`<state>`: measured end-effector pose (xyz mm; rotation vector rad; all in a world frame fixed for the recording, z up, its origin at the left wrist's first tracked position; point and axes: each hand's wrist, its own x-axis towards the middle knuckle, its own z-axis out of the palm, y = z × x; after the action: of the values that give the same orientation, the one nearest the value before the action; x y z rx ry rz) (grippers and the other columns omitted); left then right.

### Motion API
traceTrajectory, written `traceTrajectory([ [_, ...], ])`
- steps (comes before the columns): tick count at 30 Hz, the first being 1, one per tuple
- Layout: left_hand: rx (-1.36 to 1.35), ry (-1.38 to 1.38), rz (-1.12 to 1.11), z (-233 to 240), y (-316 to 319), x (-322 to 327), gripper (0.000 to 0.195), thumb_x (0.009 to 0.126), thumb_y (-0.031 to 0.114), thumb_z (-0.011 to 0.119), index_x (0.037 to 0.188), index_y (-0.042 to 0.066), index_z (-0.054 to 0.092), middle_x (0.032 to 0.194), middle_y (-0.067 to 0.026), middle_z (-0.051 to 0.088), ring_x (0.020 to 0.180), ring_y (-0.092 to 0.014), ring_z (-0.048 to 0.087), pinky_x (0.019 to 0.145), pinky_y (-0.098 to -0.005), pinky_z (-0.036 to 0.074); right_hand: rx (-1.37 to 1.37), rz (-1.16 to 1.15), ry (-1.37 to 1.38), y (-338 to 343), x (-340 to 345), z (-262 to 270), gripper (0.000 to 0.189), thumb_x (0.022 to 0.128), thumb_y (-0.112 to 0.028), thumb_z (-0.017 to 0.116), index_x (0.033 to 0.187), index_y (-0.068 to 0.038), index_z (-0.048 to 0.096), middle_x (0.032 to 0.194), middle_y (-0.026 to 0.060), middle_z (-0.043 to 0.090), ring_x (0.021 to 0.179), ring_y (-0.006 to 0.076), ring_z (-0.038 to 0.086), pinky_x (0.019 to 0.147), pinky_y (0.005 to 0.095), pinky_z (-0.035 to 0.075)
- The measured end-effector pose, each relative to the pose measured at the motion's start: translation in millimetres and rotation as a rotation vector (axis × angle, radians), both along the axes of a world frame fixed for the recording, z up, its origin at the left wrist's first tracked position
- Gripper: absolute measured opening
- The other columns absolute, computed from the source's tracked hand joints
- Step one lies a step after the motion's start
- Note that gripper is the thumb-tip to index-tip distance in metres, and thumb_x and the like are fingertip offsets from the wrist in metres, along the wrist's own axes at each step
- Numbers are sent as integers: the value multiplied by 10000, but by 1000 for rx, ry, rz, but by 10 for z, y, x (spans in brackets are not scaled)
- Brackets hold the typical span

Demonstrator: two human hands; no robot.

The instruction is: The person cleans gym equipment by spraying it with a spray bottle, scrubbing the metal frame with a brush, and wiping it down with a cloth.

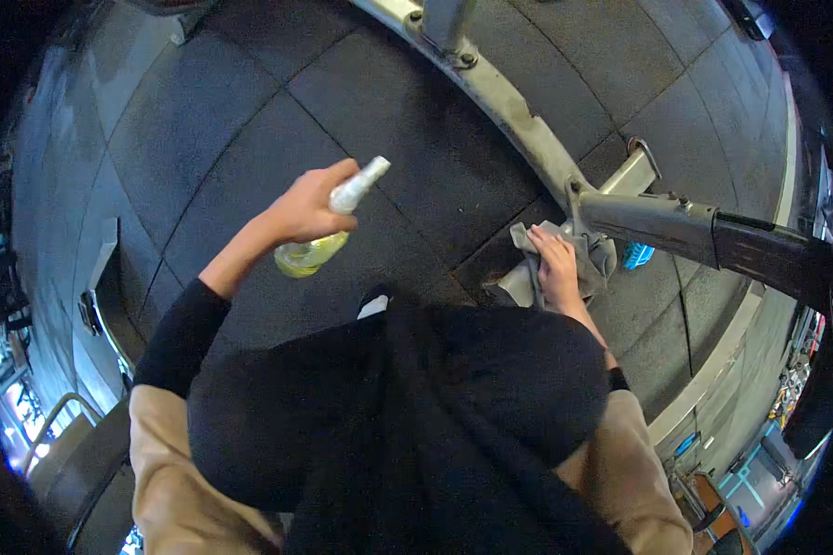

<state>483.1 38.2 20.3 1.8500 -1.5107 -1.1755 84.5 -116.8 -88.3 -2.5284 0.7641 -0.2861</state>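
Observation:
A spray bottle (312,255) with a white trigger head and yellow liquid is held in my left hand (312,205), its nozzle pointing up and to the right, above dark floor tiles. On the right, my right hand (557,267) lies on a crumpled grey cloth (593,258), fingers spread over it; whether the fingers grip it is hard to see. The cloth touches the lower part of a grey metal equipment frame (527,128), near its joint. Just right of the cloth, a blue brush (637,255) shows partly beneath the frame's side beam (645,216).
The curved metal frame crosses from the top to the right, with bolts and a short foot (630,173). Black rubber tiles (402,104) cover the floor. Other equipment (104,305) stands at the left. A shoe shows below my knees' front edge.

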Motion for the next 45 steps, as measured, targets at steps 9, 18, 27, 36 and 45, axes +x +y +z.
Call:
traceTrajectory([
  [9, -48, 34, -101, -188, -690, -295, 442, 613, 199, 663, 987, 28, 501, 814, -211, 604, 826, -397, 596, 732, -430, 455, 41, -100, -8, -900, 702, 922, 307, 874, -21, 444, 1155, -82, 552, 1079, 169, 604, 974, 334, 596, 811, 394, 482],
  [18, -55, -12, 131, -286, -887, -530, 415, 616, 200, 673, 960, 38, 507, 846, -223, 609, 852, -417, 587, 752, -440, 455, 148, -89, 332, -932, 580, 1011, 268, 891, -172, 509, 1123, -42, 545, 945, 225, 621, 912, 377, 598, 770, 416, 470],
  [27, -88, -9, 286, -491, -936, -973, 403, 622, 187, 686, 942, 48, 485, 805, -188, 601, 823, -396, 590, 705, -434, 446, 533, 356, 540, -787, 950, 1065, 334, 876, -321, 553, 994, -10, 579, 881, 236, 627, 875, 394, 602, 750, 437, 471],
  [36, -41, -24, 412, -441, -953, -1632, 423, 630, 222, 680, 968, 58, 484, 848, -205, 617, 838, -409, 590, 717, -459, 460, 557, 446, 741, -701, 685, 812, 400, 893, -366, 508, 988, 17, 573, 904, 281, 608, 905, 414, 587, 776, 475, 464],
  [45, -30, -63, 309, -386, -1106, -1910, 418, 643, 223, 666, 972, 46, 476, 865, -219, 616, 850, -413, 587, 723, -467, 460, 541, 123, 515, -836, 498, 709, 364, 893, -332, 523, 977, 20, 560, 866, 270, 613, 875, 421, 592, 744, 453, 458],
])
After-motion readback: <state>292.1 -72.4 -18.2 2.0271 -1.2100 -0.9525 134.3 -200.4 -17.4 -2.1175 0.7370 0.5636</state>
